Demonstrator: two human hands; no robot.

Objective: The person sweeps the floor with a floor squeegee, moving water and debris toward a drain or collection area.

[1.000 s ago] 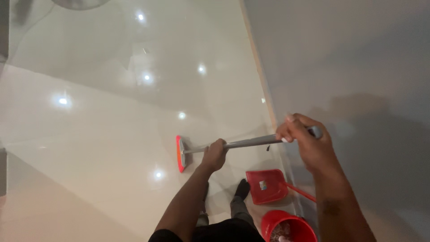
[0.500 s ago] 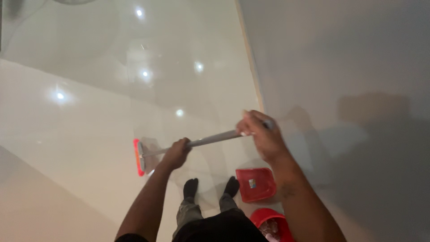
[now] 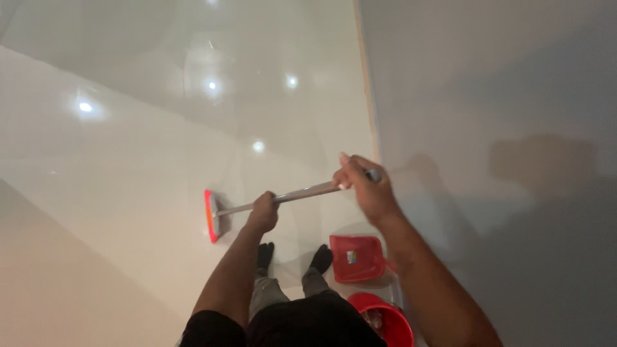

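Observation:
I hold a long-handled broom with a grey metal pole (image 3: 302,192) and a red-edged head (image 3: 211,216) resting on the glossy white floor (image 3: 128,160). My left hand (image 3: 264,213) grips the pole low down, close to the head. My right hand (image 3: 360,183) is closed around the pole's top end, near the wall. My feet in dark socks (image 3: 294,257) stand just below the pole.
A red dustpan (image 3: 355,258) lies on the floor to the right of my feet, by the grey wall (image 3: 501,128). A red bucket (image 3: 385,318) stands below it at the bottom edge. Ceiling lights reflect off the shiny floor.
The broom head swept left from its spot a second ago, then came back slightly right. Both hands stayed on the pole, and the view shifted.

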